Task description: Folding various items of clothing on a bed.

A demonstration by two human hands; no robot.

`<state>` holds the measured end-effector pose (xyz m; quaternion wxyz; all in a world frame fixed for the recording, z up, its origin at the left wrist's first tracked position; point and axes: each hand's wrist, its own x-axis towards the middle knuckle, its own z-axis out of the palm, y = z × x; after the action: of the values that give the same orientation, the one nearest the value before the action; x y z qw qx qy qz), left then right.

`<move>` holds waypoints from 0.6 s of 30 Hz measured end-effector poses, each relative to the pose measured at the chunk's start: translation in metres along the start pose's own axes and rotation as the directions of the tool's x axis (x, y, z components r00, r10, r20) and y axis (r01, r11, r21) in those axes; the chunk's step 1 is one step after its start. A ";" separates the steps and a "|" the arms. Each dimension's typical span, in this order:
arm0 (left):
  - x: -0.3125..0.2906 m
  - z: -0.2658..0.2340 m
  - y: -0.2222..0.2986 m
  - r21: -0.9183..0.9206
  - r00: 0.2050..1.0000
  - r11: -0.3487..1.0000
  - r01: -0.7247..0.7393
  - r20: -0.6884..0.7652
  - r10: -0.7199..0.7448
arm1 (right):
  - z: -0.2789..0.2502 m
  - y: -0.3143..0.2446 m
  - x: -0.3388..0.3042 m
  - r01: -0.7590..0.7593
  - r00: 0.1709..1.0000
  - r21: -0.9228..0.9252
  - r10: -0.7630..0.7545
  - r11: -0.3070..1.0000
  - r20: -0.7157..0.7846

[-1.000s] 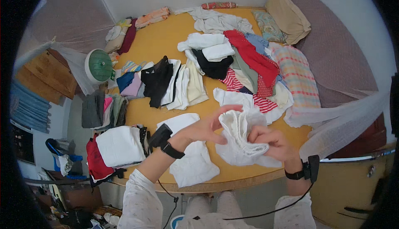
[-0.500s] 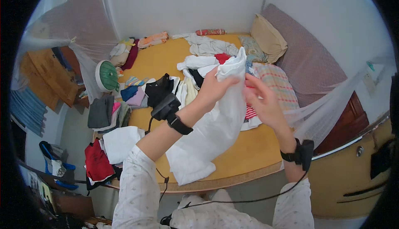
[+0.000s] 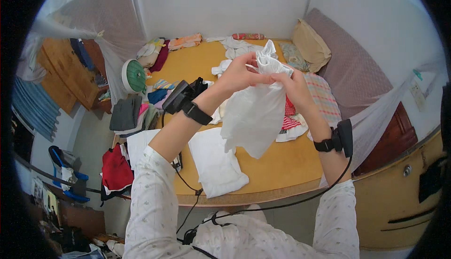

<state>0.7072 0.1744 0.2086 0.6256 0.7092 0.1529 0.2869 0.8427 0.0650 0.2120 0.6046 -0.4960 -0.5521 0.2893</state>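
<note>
Both hands pinch the bunched top edge of a white garment (image 3: 256, 111), holding it up in the air above the bed. The left hand (image 3: 239, 75) has its fingers closed on the left part of the gathered cloth, and the right hand (image 3: 293, 86) grips the right part, fingers pressed together on the fabric; the two hands sit just beside each other. A small tuft of cloth sticks up above the fingers, and the rest of the garment hangs down loosely between the forearms, its lower corner ending above the wooden bed surface (image 3: 291, 162). Each wrist wears a black strap with a small black device, and thin cables run from them down toward the person's lap.

Directly below the hanging garment, a folded white cloth (image 3: 216, 162) lies flat near the front edge of the bed. Behind the garment, partly hidden by it, lies a red and white striped piece (image 3: 289, 125), and beside that a pink checked cloth (image 3: 324, 100). Farther back are scattered white clothes (image 3: 235, 47), a tan pillow (image 3: 310, 45) against the wall, and a rolled patterned item (image 3: 248, 36). At the left of the bed are a pile of dark and coloured clothes (image 3: 157, 99), a green fan (image 3: 134, 76), a grey folded stack (image 3: 124, 113) and a red garment (image 3: 115, 170).
</note>
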 end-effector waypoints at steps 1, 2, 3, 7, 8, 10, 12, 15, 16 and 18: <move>0.002 0.002 -0.002 0.130 0.995 0.987 -0.098 -0.010 0.100 | -0.002 -0.002 0.000 -0.042 0.999 0.026 0.041 0.999 0.035; 0.003 0.003 -0.002 0.259 0.980 0.946 -0.192 -0.007 0.201 | -0.004 -0.004 0.000 -0.041 0.999 0.024 0.040 0.999 0.033; 0.005 0.002 -0.003 0.257 0.979 0.946 -0.195 -0.004 0.203 | -0.006 -0.005 0.001 -0.058 0.998 -0.018 0.059 0.998 0.026; 0.004 -0.004 0.004 0.289 0.990 0.948 -0.134 -0.003 0.140 | -0.022 -0.009 -0.001 -0.220 0.974 -0.106 0.212 0.970 -0.086; 0.003 -0.010 0.008 0.310 0.996 0.947 -0.085 0.017 0.084 | -0.030 -0.005 0.001 -0.221 0.973 -0.105 0.212 0.970 -0.087; 0.006 -0.023 0.008 0.247 0.997 0.966 -0.075 -0.008 0.080 | -0.065 0.011 0.001 -0.264 0.905 -0.031 0.237 0.964 -0.352; 0.001 -0.037 0.013 0.195 0.997 0.980 -0.049 -0.056 0.061 | -0.070 0.001 0.002 -0.348 0.883 -0.044 0.311 0.937 -0.351; 0.000 -0.047 0.020 0.249 0.997 0.967 -0.063 -0.036 0.074 | -0.063 -0.006 -0.012 -0.265 0.945 -0.218 0.209 0.939 -0.252; 0.001 -0.049 0.021 0.290 0.987 0.951 -0.109 -0.086 0.139 | -0.066 0.007 -0.011 -0.202 0.967 -0.386 0.121 0.900 -0.223; 0.005 -0.054 0.024 0.328 0.971 0.931 -0.159 -0.117 0.207 | -0.086 0.021 -0.010 -0.140 0.980 -0.545 0.039 0.827 -0.193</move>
<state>0.6756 0.2162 0.2361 0.4610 0.7878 0.1766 0.3684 0.9262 0.0388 0.1976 0.4656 -0.6989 -0.5337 0.1001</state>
